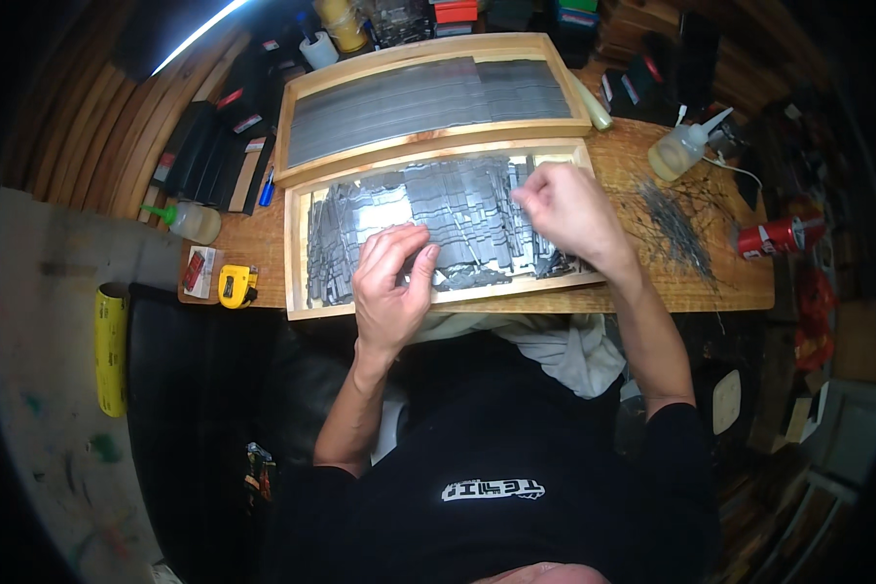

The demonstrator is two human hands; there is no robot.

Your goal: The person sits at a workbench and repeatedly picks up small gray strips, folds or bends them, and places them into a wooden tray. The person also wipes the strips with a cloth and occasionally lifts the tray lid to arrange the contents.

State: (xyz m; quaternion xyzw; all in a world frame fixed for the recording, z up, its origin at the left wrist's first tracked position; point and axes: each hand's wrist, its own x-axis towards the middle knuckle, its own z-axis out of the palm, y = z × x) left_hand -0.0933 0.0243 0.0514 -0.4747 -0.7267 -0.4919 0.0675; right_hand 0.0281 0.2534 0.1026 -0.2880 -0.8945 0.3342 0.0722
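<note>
A shallow wooden tray (pixel 438 310) lies at the table's front edge, filled with thin dark grey strips (pixel 457 200) in uneven rows. Over its front middle is my left hand (pixel 394 277), with bent fingers and the thumb held apart from them; nothing shows in its grasp. My right hand (pixel 576 216) hovers at the tray's right end, its fingers curled into a pinch. Whatever it may hold is too small or hidden to make out. Beneath that hand, some strips stand loose and askew near the right wall.
Behind stands a second wooden tray (pixel 428 134) with neatly packed grey strips. To the right are a pile of thin dark slivers (pixel 676 229), a squeeze bottle (pixel 678 151) and a red can (pixel 771 237). At left are a yellow tape measure (pixel 237 286) and a green-tipped bottle (pixel 193 222).
</note>
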